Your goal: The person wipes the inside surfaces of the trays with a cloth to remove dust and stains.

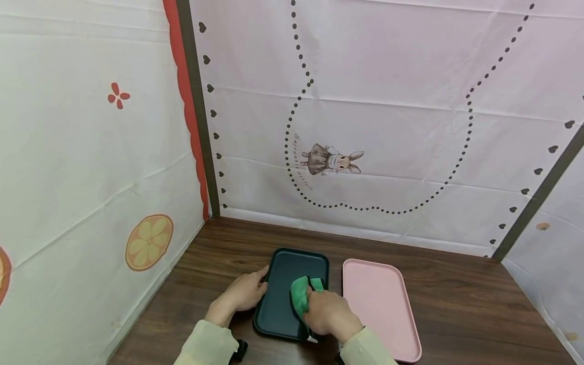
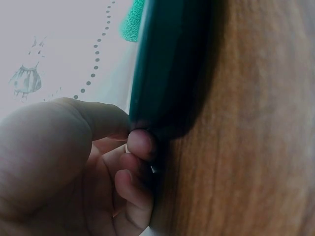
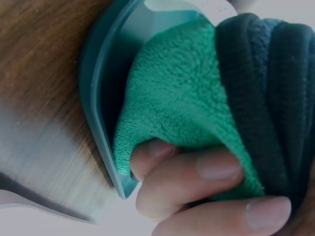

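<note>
A dark teal rectangular tray (image 1: 287, 268) lies on the wooden table. My left hand (image 1: 244, 292) is at its left side; in the left wrist view the thumb and fingers (image 2: 141, 143) pinch the tray's edge. Bunched in my right hand (image 1: 329, 313) is a green fluffy cloth (image 1: 298, 294) with dark edging, pressed onto the right part of the tray. Up close in the right wrist view, curled fingers (image 3: 216, 164) hold the folded cloth against the inside of the tray's raised rim (image 3: 93, 98). A small white tag (image 1: 312, 339) sticks out below the hand.
A pink rectangular tray (image 1: 376, 294) lies just right of the teal one, near the right forearm. Brown table surface (image 1: 465, 304) extends beyond it. White printed cloth walls (image 1: 388, 126) stand behind and at both sides.
</note>
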`<state>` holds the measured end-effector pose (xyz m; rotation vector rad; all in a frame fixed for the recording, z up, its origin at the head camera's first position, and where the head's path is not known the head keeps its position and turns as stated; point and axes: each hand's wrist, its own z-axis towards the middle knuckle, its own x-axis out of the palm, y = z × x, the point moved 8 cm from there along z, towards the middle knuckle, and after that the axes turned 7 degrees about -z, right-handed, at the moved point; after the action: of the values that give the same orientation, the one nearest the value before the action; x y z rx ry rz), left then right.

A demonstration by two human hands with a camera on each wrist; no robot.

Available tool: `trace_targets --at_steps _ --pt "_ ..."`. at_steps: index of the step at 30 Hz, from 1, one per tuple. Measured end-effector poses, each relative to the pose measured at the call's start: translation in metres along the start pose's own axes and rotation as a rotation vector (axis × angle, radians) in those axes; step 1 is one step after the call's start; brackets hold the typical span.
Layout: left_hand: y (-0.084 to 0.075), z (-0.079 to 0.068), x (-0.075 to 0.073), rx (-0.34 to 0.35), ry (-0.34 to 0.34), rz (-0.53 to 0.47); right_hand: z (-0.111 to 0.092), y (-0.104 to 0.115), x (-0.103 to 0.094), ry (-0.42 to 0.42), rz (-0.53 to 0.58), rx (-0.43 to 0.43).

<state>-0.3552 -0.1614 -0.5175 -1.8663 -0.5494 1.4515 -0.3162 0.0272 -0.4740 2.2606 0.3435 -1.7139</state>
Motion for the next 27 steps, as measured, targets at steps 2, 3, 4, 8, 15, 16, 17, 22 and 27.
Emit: trace_targets --at_steps 2,3,4,8,15,16,17,22,27 --pt "0.0 0.0 0.0 0.002 0.0 -0.002 0.002 -0.001 -0.001 -0.003 0.001 0.005" --pt "0.0 0.0 0.0 0.001 0.0 -0.003 0.002 -0.001 -0.001 -0.004 0.0 0.006" --pt "0.0 0.0 0.0 0.002 -0.001 -0.004 0.003 -0.001 -0.001 -0.005 0.0 0.006" --pt "0.001 0.0 0.0 0.001 0.001 -0.001 0.005 -0.002 -0.001 -0.006 0.011 0.017" --pt "0.002 0.001 0.0 -0.001 0.0 0.006 0.012 -0.007 -0.002 -0.002 0.034 0.054" --pt "0.002 0.001 0.001 -0.002 0.001 0.003 0.013 -0.008 -0.002 -0.002 0.037 0.057" --pt "0.002 0.001 0.001 -0.002 0.001 0.002 0.014 -0.008 -0.003 -0.004 0.038 0.06" --pt "0.0 0.0 0.001 0.001 0.0 -0.003 0.018 -0.011 -0.004 -0.011 0.051 0.07" --pt "-0.001 0.0 0.0 -0.005 -0.004 0.007 0.021 -0.014 -0.004 -0.007 0.064 0.07"
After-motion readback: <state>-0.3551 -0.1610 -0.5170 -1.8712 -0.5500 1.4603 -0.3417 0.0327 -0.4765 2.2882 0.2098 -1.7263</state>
